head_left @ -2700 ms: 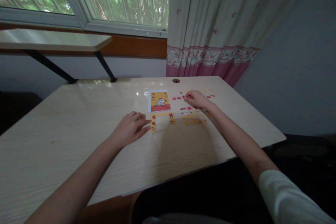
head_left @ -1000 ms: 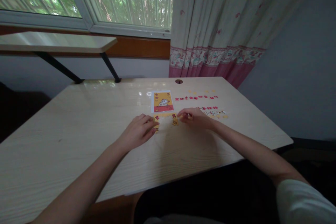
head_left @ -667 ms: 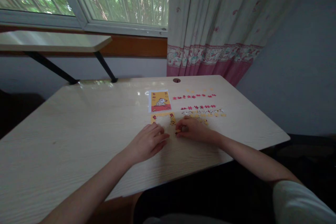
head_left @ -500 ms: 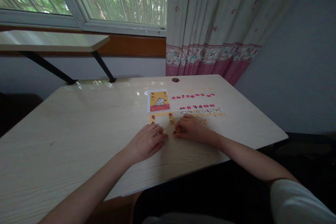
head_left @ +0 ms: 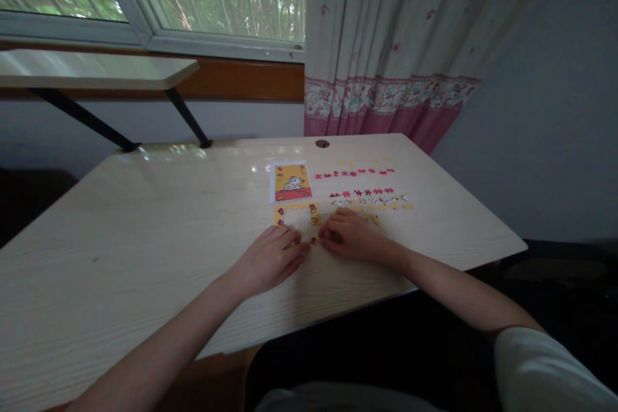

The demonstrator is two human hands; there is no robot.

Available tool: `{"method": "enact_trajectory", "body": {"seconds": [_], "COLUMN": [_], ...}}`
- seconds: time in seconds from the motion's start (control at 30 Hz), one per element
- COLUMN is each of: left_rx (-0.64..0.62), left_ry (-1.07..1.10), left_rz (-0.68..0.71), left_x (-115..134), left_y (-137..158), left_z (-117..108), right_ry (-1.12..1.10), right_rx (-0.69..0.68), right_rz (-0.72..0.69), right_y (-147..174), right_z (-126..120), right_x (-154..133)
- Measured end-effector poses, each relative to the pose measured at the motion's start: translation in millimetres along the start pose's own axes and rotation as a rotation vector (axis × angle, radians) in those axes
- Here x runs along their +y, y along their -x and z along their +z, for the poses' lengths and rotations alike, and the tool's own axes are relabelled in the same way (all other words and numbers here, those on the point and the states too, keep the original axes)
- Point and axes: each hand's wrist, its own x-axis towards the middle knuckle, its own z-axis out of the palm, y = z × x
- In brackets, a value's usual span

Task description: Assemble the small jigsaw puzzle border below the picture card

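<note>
A small red-and-yellow jigsaw puzzle piece (head_left: 313, 241) is between my two hands, just below the right side of a partly joined puzzle (head_left: 296, 207). My right hand (head_left: 348, 235) pinches this piece by its right edge. On the other side, my left hand (head_left: 270, 259) rests on the table with bent fingers apart, its thumb tip close to the piece; whether it touches is too small to tell. The joined part has a yellow border with red figures, and my left fingers cover its lower left. Directly behind it lies a picture card (head_left: 292, 181) showing a white animal on yellow and red.
Loose puzzle pieces lie in rows to the right: red pieces (head_left: 355, 173) at the back, more red (head_left: 369, 192), then white pieces (head_left: 376, 200) and yellow ones, some behind my right hand. A raised shelf (head_left: 96, 71) stands at the back left of the wooden table (head_left: 159, 225).
My right hand has moved slightly left with the puzzle piece, bringing it nearer to my left thumb. The left hand has hardly moved. The view has shifted a little.
</note>
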Motion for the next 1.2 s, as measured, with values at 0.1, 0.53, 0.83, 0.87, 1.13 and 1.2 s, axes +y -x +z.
{"method": "enact_trajectory", "body": {"seconds": [0.1, 0.53, 0.83, 0.87, 1.13, 1.2], "left_rx": [0.011, -0.003, 0.04, 0.033, 0.015, 0.005], "left_ry": [-0.02, -0.081, -0.074, -0.075, -0.097, -0.088], "left_rz": [-0.002, -0.057, 0.0, 0.002, -0.007, -0.012], "left_x": [-0.2, -0.9, -1.0, -1.1, -2.6, -2.5], "left_y": [-0.2, -2.4, -0.8, -1.0, -2.5, -2.1], "left_z": [0.9, 1.1, 1.6, 2.0, 4.0, 4.1], "right_ry": [0.0, 0.002, 0.008, 0.003, -0.009, -0.009], "right_rx": [0.014, 0.037, 0.036, 0.036, 0.01, 0.005], "right_rz": [-0.009, -0.026, -0.035, -0.038, 0.016, 0.025], "right_y": [-0.7, 0.1, 0.3, 0.2, -1.6, -1.5], "right_z": [3.9, 5.2, 7.1, 7.3, 3.7, 2.9], "right_x": [0.3, 2.9, 4.4, 4.6, 1.5, 0.6]}}
